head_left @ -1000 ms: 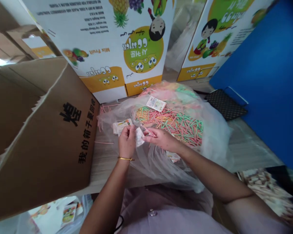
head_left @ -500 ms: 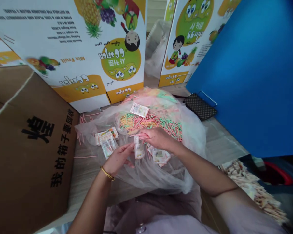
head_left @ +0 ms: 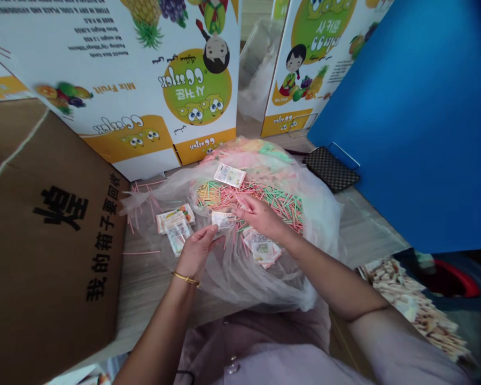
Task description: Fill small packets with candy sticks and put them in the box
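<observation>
My left hand (head_left: 199, 247) pinches a small printed packet (head_left: 223, 220) by its near edge. Just right of that packet, my right hand (head_left: 261, 216) is closed on a few pink candy sticks (head_left: 245, 203), partly covered by its fingers. Beneath both hands spreads a clear plastic bag (head_left: 232, 283), opened over a heap of pink, green and yellow candy sticks (head_left: 282, 206). One packet (head_left: 230, 175) lies on top of the heap. More packets (head_left: 178, 233) rest left of my left hand, and another pile of packets (head_left: 262, 248) sits below my right hand.
Printed cartons (head_left: 144, 107) stand behind the bag, with a brown box (head_left: 52, 230) at the left and a blue panel (head_left: 417, 133) at the right. A dark checked pouch (head_left: 332, 169) lies by the panel. Loose sticks (head_left: 142, 252) are on the table. Many filled packets (head_left: 420, 315) are piled lower right.
The packet in my left hand has gone from upright to lying more crosswise, a little higher. My right hand has shifted slightly right and up with the sticks, which point more upward. The view has tilted slightly.
</observation>
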